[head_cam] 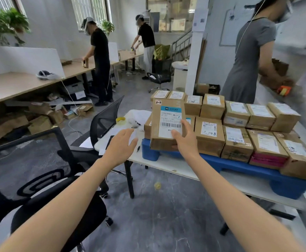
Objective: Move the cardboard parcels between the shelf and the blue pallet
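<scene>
My right hand (185, 140) grips a cardboard parcel (166, 113) with a blue-topped white label, holding it tilted up over the left end of the blue pallet (221, 164). The thumb lies on the label and the fingers go under the near edge. My left hand (120, 146) hovers to the left of the parcel, fingers straight and apart, holding nothing. Several more labelled parcels (237, 140) cover the pallet in rows; one has a pink side. The shelf is a blurred white shape (297, 99) at the far right.
The pallet sits on a white table (166, 166) with papers and a yellow tape roll (120, 120). Black mesh chairs (105, 120) stand left of the table. A person in grey (248, 66) handles boxes at the right. Two other people work at desks behind.
</scene>
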